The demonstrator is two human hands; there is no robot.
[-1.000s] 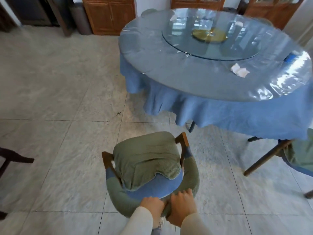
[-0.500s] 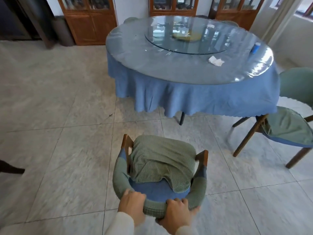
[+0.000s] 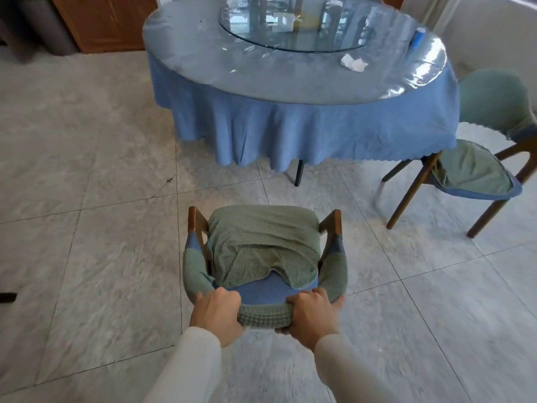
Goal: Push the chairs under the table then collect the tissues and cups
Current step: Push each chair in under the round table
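A green-cushioned wooden chair [image 3: 263,248] stands on the tiled floor, its seat facing the round table [image 3: 290,80] with the blue cloth, a floor tile's length away. My left hand [image 3: 216,314] and my right hand [image 3: 312,315] both grip the top of its padded backrest. A crumpled white tissue [image 3: 353,63] lies on the table's right side. A blue cup [image 3: 417,37] lies near the far right rim. A second green chair [image 3: 476,170] stands pulled out at the table's right.
A glass turntable [image 3: 290,30] sits in the table's middle. Wooden cabinets [image 3: 107,21] line the back wall, with a grey bin [image 3: 49,27] at their left. A dark chair leg [image 3: 7,296] shows at the left edge.
The chair has turned to face the table squarely. My hands have spread apart along the backrest. The view has swung left, bringing the second chair fully into sight.
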